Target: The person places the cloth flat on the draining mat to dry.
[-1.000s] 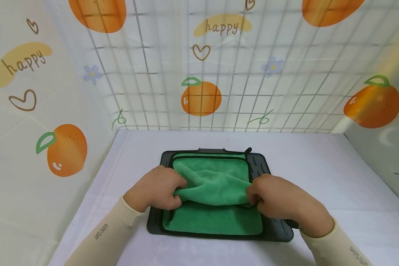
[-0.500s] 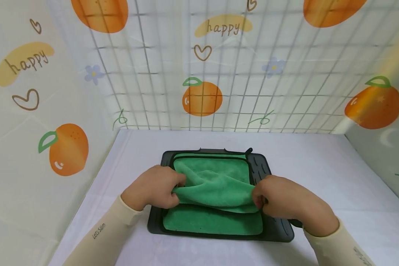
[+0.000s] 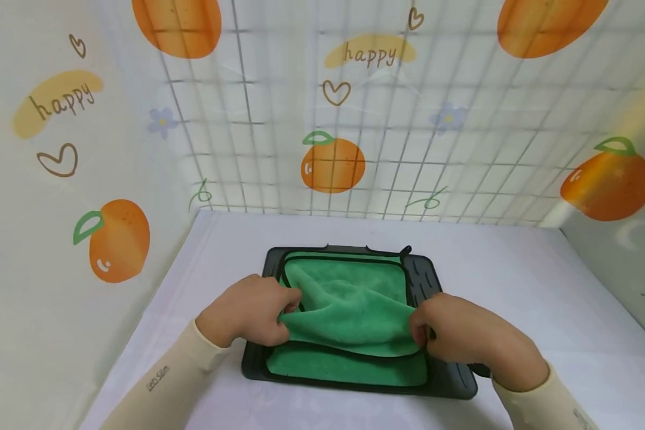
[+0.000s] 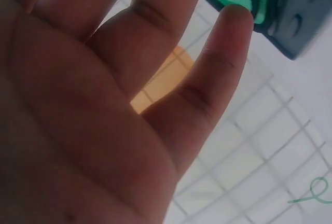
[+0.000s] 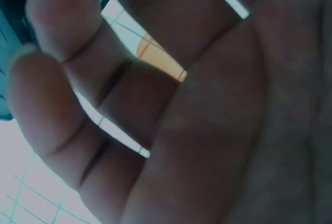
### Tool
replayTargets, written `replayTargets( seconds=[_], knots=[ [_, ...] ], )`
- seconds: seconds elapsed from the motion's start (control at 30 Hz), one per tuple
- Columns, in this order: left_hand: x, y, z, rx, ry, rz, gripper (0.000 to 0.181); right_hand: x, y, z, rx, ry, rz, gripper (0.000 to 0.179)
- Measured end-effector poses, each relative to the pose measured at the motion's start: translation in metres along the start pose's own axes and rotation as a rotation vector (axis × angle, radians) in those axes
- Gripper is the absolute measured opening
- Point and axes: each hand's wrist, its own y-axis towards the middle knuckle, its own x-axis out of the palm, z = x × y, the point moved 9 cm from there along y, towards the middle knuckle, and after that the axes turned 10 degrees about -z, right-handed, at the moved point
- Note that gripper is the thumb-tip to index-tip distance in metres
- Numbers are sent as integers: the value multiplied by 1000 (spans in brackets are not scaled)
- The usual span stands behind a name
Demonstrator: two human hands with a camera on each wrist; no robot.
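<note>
A green cloth (image 3: 349,313) with black edging lies doubled over a dark grey board (image 3: 424,280) in the head view. Its upper layer is bunched and sags between the two hands, its front edge close over the lower green layer (image 3: 349,367). My left hand (image 3: 247,310) pinches the left side of this upper layer. On the opposite side, my right hand (image 3: 462,328) pinches the right side. Fingertips are partly hidden by the knuckles. In the left wrist view, a finger (image 4: 228,47) overlaps the green cloth; the right wrist view shows mostly curled fingers (image 5: 46,99).
The board rests on a white-covered table (image 3: 231,233). A black loop (image 3: 406,250) sticks up at the cloth's far right corner. A dark handle-like piece (image 3: 479,370) shows under the right wrist. Curtains with orange prints (image 3: 333,166) enclose the back and sides.
Both hands have drawn the upper layer's front edge toward the person, covering more of the lower layer. The right hand has also shifted slightly outward. The head view has tilted slightly.
</note>
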Motion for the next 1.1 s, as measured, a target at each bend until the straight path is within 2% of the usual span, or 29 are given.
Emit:
replayTargets(
  seconds=[0.17,0.3,0.57,0.73,0.9,1.1],
  knots=[
    [8,-5,-3,-18,-10,-37,23,2,-4,1,-17,-20,34,45],
    [15,-11,-3,0,-29,-40,28,4,-7,-1,-40,-52,87,46],
    [25,-20,3,110,-84,17,28,14,-17,-7,-164,-81,217,46],
    [31,-26,6,177,-77,72,29,23,-27,-14,-256,-156,366,48],
    [39,-34,0,171,-179,101,34,30,-33,-16,-286,-245,487,45],
    [46,-42,-8,135,-292,98,43,35,-33,-17,-278,-285,527,44]
  ],
)
